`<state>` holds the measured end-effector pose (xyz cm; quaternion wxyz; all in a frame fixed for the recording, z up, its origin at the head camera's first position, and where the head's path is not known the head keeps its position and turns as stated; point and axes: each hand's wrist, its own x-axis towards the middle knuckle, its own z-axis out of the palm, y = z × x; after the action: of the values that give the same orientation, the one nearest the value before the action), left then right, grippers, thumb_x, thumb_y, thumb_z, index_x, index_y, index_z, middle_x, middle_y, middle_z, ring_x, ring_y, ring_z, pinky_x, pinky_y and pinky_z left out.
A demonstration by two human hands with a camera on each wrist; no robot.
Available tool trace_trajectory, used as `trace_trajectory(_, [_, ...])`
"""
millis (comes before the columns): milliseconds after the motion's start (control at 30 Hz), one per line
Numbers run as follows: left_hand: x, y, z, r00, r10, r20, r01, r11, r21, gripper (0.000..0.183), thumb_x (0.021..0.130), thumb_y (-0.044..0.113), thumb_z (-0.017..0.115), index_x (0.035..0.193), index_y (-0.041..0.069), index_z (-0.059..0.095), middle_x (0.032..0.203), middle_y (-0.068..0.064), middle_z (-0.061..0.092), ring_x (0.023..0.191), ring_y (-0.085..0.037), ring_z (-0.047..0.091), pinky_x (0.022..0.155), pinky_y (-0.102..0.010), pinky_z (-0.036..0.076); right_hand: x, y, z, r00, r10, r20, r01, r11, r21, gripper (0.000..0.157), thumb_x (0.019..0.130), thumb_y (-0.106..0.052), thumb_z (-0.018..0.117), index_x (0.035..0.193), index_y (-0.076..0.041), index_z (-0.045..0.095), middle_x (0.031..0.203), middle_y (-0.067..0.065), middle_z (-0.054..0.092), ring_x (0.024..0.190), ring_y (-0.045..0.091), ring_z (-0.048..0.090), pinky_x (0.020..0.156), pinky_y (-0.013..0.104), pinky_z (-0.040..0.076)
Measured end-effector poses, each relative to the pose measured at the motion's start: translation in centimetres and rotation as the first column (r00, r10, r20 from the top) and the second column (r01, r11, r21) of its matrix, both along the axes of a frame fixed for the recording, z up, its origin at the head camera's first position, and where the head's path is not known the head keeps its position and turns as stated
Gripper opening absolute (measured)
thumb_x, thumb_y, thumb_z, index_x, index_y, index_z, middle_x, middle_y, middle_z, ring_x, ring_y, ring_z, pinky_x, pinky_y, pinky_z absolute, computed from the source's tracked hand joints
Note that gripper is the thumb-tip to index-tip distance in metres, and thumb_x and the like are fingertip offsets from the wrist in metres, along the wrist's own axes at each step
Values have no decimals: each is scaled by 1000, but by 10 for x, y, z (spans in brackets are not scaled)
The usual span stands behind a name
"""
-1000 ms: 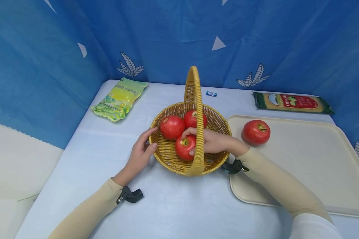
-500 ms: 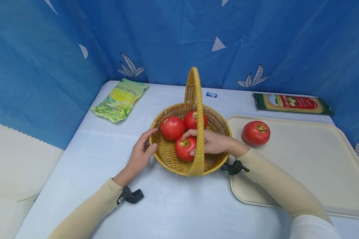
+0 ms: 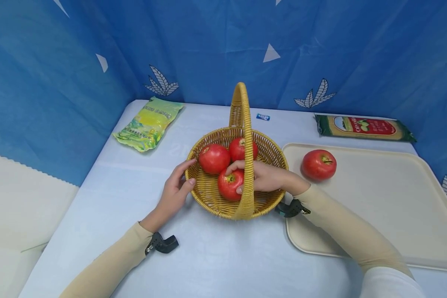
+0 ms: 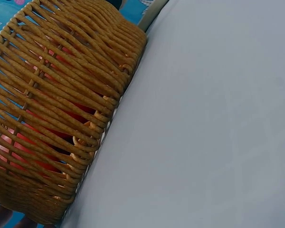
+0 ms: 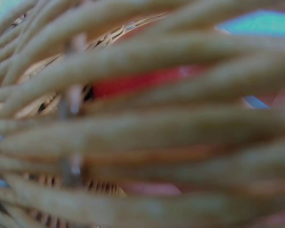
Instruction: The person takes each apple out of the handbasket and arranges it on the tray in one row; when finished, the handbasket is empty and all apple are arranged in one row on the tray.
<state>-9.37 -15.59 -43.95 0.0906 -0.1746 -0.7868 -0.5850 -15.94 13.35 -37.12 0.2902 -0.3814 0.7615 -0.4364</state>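
Note:
A yellow wicker basket (image 3: pixel 208 203) with a tall arched handle stands in the middle of the table. Inside it lie three red apples: one at the left (image 3: pixel 214 159), one at the back (image 3: pixel 239 148), and one at the front (image 3: pixel 229 187). My right hand (image 3: pixel 262 176) reaches in under the handle and grips the front apple, index finger by its stem and thumb at its side. My left hand (image 3: pixel 174 194) touches the basket's left rim with thumb and index finger spread. In the left wrist view, fingertips (image 4: pixel 1 216) show beside the weave. Basket strands fill most of the right wrist view.
A beige tray (image 3: pixel 372 207) lies at the right, carrying another red apple (image 3: pixel 318 165) near its back left corner. Behind it is a pasta packet (image 3: pixel 365 127). A green-yellow bag (image 3: pixel 149 124) lies back left, and a small blue packet (image 3: pixel 263 117) behind the basket.

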Motion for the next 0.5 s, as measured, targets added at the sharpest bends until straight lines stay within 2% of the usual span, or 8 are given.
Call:
trace_trajectory(233, [-1,1,1,1000,-8,-9,8,1000,2,53,96,2,55,149,1,47,154,-23,46,139,-43,49,97,-11,48,0,0,1,1000,-12,8,12,1000,6,47,88,-13,78,132,-11,60,137,11,58,130,29,52,105,42,53])
trace_trajectory(500, [0,0,0,1000,-5,-12,5,1000,-1,54,96,1,56,149,1,47,154,-23,46,139,-44,49,97,-11,48,0,2,3,998,-13,-62,14,1000,2,47,88,-15,78,132,-9,61,134,11,62,127,28,55,105,41,53])
